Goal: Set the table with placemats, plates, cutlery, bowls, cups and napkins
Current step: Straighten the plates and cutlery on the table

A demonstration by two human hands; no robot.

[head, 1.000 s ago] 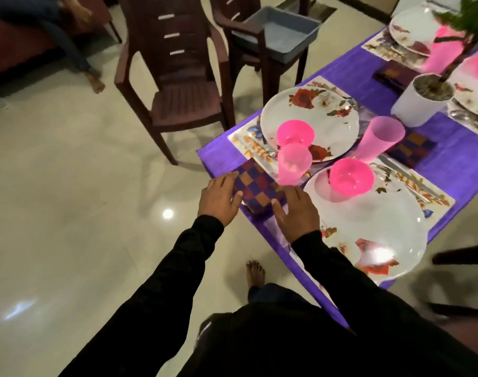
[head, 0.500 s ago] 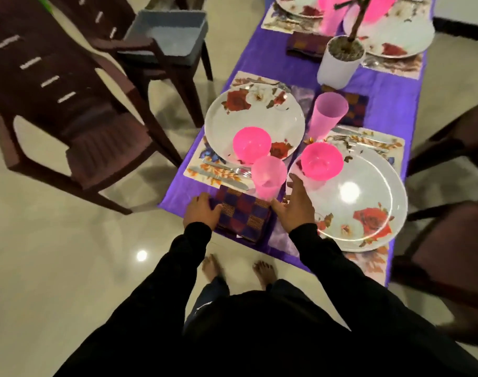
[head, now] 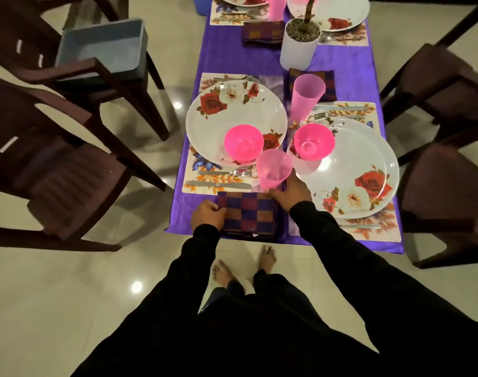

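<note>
The cloth (head: 341, 66) on the bench is purple. The napkin (head: 248, 213) has blue and red squares. The plates (head: 221, 115) are white with red roses. The bowls (head: 243, 142) and cups (head: 273, 170) are pink.

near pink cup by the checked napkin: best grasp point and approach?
Wrap the pink cup around its lower wall, coming from the right side, where the right hand already rests at its base. It stands upright and tapers downward, so the narrow end suits the fingers. The bowl and cutlery crowd its left; the napkin lies in front.
</note>
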